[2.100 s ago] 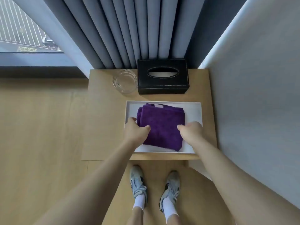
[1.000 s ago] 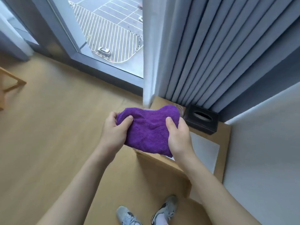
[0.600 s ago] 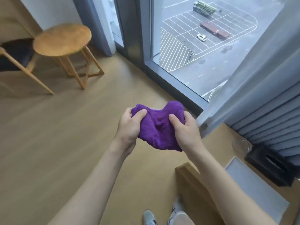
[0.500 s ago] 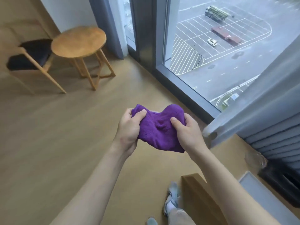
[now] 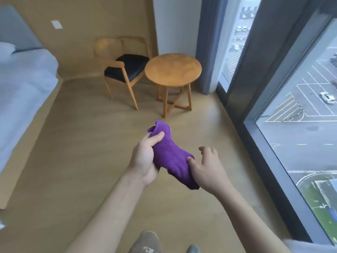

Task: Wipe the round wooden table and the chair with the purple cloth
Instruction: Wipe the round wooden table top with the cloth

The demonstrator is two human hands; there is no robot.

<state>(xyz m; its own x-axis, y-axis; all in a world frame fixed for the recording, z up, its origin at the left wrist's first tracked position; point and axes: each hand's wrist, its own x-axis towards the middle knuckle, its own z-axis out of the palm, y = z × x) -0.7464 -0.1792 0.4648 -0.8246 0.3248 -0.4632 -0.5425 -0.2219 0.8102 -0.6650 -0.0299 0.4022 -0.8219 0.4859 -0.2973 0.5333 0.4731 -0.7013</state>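
Presently recorded, item one: purple cloth (image 5: 170, 156), bunched and slightly drooping, held in mid-air above the wooden floor (image 5: 76, 143), well short of the furniture. Its upper end rose in a folded peak; its lower end hung down toward the right wrist.

Item two: left hand (image 5: 145, 157), fingers curled round the upper part of the cloth, thumb pressed over the front of the fabric near the peak. Grip firm.

Item three: right hand (image 5: 207, 170), at the lower end of the cloth. Thumb lay against the fabric; the other fingers were spread and loosely bent, their tips clear of the cloth. Whether the palm side touched the cloth could not be told.

Item four: round wooden table (image 5: 173, 70), on crossed wooden legs, standing ahead of the person, near the window (image 5: 300, 114). Top bare and light brown.

Item five: chair (image 5: 124, 70), wooden frame with arms and a black seat pad, just beside the table on its left, angled toward it, backed toward the tan wall (image 5: 82, 19).

Item six: bed (image 5: 23, 84), white bedding, along the left edge of the view.

Item seven: grey curtain (image 5: 207, 44), hanging beside the window behind the table.

Item eight: parking lot (image 5: 310, 106) with painted bays and a white car, seen far below through the glass.

Item nine: shoes (image 5: 145, 241), at the bottom edge, partly cut off.
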